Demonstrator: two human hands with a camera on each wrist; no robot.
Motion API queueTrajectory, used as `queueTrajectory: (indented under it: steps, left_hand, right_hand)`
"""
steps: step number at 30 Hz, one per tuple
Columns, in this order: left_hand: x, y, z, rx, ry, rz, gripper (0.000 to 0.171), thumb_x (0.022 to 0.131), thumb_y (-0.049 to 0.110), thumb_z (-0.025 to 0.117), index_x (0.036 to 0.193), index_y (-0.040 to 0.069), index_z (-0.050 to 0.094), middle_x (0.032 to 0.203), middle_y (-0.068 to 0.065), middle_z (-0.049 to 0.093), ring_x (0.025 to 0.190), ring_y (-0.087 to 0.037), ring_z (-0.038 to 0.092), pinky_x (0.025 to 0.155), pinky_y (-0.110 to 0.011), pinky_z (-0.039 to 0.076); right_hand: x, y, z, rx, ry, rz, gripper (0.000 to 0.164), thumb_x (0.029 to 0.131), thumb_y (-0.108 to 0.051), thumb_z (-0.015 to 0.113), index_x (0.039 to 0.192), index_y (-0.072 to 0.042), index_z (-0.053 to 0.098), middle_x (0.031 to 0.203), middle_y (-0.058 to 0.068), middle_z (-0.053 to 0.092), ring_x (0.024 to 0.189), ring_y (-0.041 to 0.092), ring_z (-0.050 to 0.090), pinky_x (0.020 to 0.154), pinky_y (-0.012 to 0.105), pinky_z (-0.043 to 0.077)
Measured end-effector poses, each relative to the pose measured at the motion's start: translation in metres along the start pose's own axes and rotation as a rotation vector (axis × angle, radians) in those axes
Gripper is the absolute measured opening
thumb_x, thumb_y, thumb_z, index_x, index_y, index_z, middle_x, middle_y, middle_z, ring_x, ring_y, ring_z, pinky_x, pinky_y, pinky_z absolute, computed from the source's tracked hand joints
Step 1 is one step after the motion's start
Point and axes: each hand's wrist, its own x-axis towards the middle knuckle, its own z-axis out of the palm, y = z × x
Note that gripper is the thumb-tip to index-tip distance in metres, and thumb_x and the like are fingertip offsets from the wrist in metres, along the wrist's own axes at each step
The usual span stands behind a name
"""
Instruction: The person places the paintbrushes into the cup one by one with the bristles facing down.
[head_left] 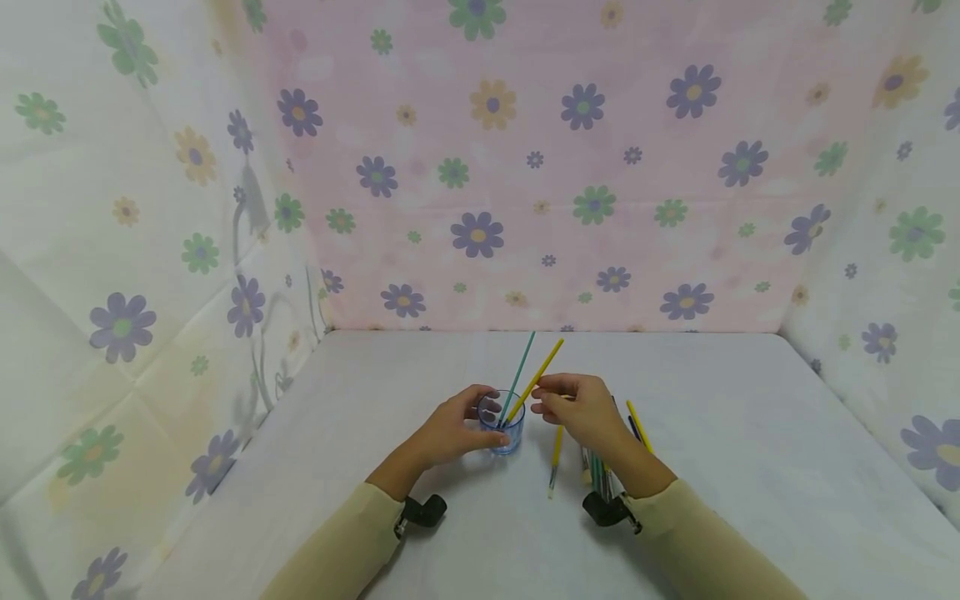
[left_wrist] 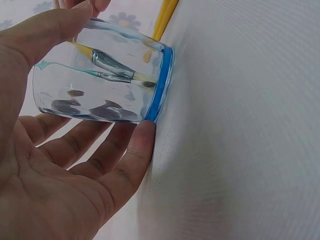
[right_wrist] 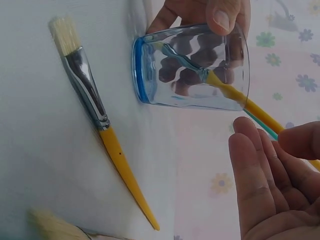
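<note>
My left hand holds a clear drinking glass with a blue base, thumb on one side and fingers round the other. The glass stands upright on the table. Inside it, bristles down, lean a teal-handled paintbrush and a yellow-handled paintbrush. Thumb and fingertips of my right hand pinch the yellow handle above the rim; in the right wrist view the thumb covers part of it, and the other fingers stand out loosely. Below this hand lies another yellow paintbrush with pale bristles.
Several more paintbrushes lie on the white table under my right forearm, partly hidden by it. One yellow handle shows to the right of the wrist. Flower-patterned cloth hangs behind and at both sides.
</note>
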Motion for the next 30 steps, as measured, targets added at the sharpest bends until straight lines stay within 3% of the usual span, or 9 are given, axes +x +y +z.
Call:
queueTrajectory:
  steps: [9, 17, 22, 30]
  left_hand:
    - [0.000, -0.002, 0.000, -0.005, -0.007, 0.010, 0.075, 0.068, 0.053, 0.081, 0.133, 0.032, 0.047, 0.120, 0.012, 0.059, 0.118, -0.017, 0.054, 0.099, -0.050, 0.044]
    - [-0.001, -0.002, 0.000, -0.018, -0.020, 0.025, 0.074, 0.070, 0.049, 0.081, 0.133, 0.029, 0.048, 0.119, 0.013, 0.059, 0.117, -0.017, 0.054, 0.099, -0.048, 0.044]
    - [-0.001, -0.002, -0.001, -0.014, -0.022, 0.036, 0.073, 0.070, 0.049, 0.081, 0.133, 0.029, 0.048, 0.118, 0.015, 0.059, 0.116, -0.015, 0.054, 0.099, -0.047, 0.044]
    - [0.000, -0.002, -0.001, -0.003, -0.016, 0.032, 0.073, 0.070, 0.051, 0.080, 0.132, 0.032, 0.047, 0.120, 0.013, 0.059, 0.116, -0.015, 0.054, 0.099, -0.047, 0.044]
  right_hand:
    - [-0.003, -0.004, -0.008, -0.050, 0.033, -0.024, 0.023, 0.093, -0.014, 0.061, 0.116, -0.011, 0.064, 0.108, 0.010, 0.068, 0.092, 0.022, 0.070, 0.078, 0.036, 0.057]
    - [-0.001, -0.005, -0.021, -0.131, 0.055, 0.056, 0.019, 0.092, -0.019, 0.063, 0.109, -0.012, 0.065, 0.110, 0.011, 0.065, 0.088, 0.019, 0.070, 0.075, 0.034, 0.058]
    - [0.000, -0.001, -0.032, -0.121, 0.039, 0.070, 0.022, 0.092, -0.020, 0.062, 0.111, -0.010, 0.064, 0.110, 0.011, 0.065, 0.093, 0.025, 0.069, 0.078, 0.037, 0.057]
    - [-0.001, 0.017, -0.049, -0.128, -0.010, 0.143, 0.032, 0.092, -0.021, 0.060, 0.120, -0.004, 0.061, 0.116, 0.012, 0.065, 0.092, 0.021, 0.069, 0.078, 0.034, 0.057]
